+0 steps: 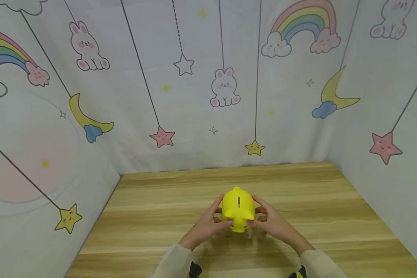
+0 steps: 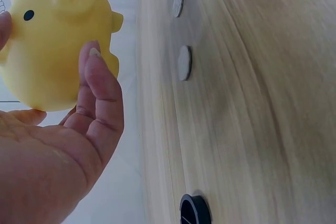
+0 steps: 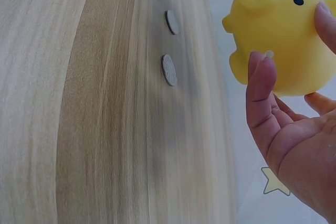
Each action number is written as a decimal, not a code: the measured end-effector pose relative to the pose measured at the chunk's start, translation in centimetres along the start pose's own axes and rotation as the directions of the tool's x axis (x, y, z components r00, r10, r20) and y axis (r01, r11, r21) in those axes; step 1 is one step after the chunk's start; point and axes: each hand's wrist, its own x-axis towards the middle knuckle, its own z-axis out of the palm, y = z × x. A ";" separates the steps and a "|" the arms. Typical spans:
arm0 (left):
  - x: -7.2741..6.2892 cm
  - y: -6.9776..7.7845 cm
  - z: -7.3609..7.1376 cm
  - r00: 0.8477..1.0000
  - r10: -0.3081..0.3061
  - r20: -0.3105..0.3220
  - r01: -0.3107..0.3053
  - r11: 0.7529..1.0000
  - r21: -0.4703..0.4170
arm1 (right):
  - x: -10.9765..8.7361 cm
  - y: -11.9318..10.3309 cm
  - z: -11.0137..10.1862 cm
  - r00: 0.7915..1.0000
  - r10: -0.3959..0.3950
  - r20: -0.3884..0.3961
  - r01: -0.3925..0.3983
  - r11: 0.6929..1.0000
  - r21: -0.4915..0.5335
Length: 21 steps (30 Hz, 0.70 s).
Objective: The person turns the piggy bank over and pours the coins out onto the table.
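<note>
Between both hands is a yellow piggy bank (image 1: 238,212), its coin slot facing up and its snout toward the person. My left hand (image 1: 206,226) holds its left side, with the thumb by the face and the fingers curled along the body. On the opposite side my right hand (image 1: 274,226) grips it in the same way. Both wrist views show the pig raised off the wooden table. Two silver coins lie flat below it, one coin (image 3: 169,70) nearer the right hand and another coin (image 2: 184,63) nearer the left.
A small round black cap (image 2: 195,209) rests on the wooden table (image 1: 160,208), off to the left of the coins. White cloth walls (image 1: 201,100) printed with stars, rabbits and rainbows stand along the table's back and sides.
</note>
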 end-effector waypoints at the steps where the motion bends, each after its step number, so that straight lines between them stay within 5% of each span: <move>1: -0.1 0.0 0.0 1.000 -0.002 0.000 0.002 1.000 0.001 | 0.0 0.0 0.0 1.000 0.000 0.002 0.000 1.000 0.002; 9: -0.1 0.2 0.0 1.000 0.001 -0.012 -0.001 1.000 0.006 | -0.1 0.1 0.0 1.000 -0.019 -0.014 0.019 1.000 -0.002; 21: -0.4 0.1 0.1 0.988 0.146 -0.046 -0.144 0.989 0.046 | -0.3 0.3 -0.1 0.994 -0.089 -0.058 0.087 0.995 -0.039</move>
